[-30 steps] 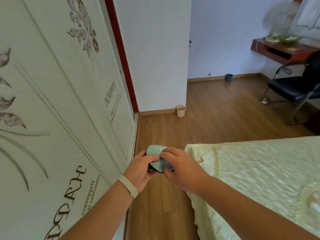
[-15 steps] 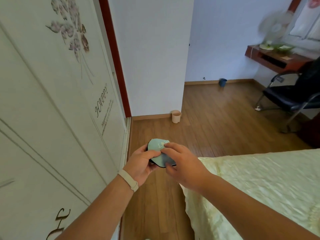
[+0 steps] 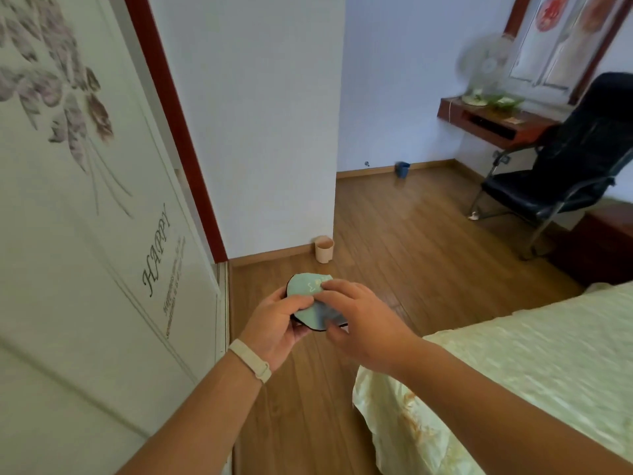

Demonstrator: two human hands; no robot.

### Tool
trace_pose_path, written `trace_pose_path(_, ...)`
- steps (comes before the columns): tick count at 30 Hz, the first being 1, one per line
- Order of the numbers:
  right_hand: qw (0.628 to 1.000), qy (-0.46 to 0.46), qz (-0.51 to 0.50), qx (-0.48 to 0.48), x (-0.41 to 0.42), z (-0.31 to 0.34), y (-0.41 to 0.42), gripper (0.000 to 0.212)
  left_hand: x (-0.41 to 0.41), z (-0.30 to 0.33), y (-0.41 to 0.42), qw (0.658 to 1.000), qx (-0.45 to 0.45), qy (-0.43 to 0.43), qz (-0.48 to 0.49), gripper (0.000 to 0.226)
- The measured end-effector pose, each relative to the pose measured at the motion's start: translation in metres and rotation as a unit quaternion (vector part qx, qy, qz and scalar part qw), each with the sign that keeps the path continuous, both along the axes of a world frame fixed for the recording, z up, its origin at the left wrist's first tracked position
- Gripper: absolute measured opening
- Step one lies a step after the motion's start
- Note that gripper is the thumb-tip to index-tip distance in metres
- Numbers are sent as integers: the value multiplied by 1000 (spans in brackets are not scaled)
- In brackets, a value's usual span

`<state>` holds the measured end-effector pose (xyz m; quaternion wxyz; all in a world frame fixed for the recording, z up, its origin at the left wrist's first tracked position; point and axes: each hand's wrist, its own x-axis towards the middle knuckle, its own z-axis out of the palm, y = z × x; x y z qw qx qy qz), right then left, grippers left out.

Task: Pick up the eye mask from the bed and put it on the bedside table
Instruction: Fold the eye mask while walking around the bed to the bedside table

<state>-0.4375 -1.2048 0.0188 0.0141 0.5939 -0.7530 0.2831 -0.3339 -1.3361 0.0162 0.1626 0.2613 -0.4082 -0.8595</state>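
Observation:
The eye mask (image 3: 308, 289), pale teal with a black edge, is folded up and held in the air over the wooden floor. My left hand (image 3: 277, 323) grips its left side from below, and my right hand (image 3: 359, 323) pinches its right side from above. Both hands cover much of the mask. The bed (image 3: 534, 365) with a pale yellow-green cover lies at the lower right, its corner just under my right forearm. A dark red-brown cabinet (image 3: 603, 241), possibly the bedside table, stands at the right edge beyond the bed.
A white wardrobe with flower prints (image 3: 85, 234) fills the left. A beige cup (image 3: 323, 248) stands by the wall corner and a blue bin (image 3: 402, 169) further back. A black chair (image 3: 561, 166), a wall desk (image 3: 493, 121) and a fan (image 3: 483, 63) are at the far right.
The view has turned right and lifted, showing more of the room, chair and cabinet. Both hands still hold the mask between them, with the fingers shifted slightly on it.

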Motion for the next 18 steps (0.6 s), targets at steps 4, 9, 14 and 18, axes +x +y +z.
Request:
trace_pose_path(4, 1000, -6, -11, -6, -36, -3, -30, 42, -37, -3, -30, 1000, -1, -7, -4, 35)
trace_pose_path(9, 1000, -8, -9, -20, -98, -18, -70, 42, -97, -14, -70, 1000, 1, -19, 4, 36)
trace_pose_path(14, 1000, -9, -11, -28, -181, -22, -114, 43, -180, -10, -109, 999, -13, -42, 14, 35)
trace_pose_path(18, 999, -18, 6, -37, -248, -11, -150, 43, -244, 2, -141, 998, -28, -43, 20, 35)
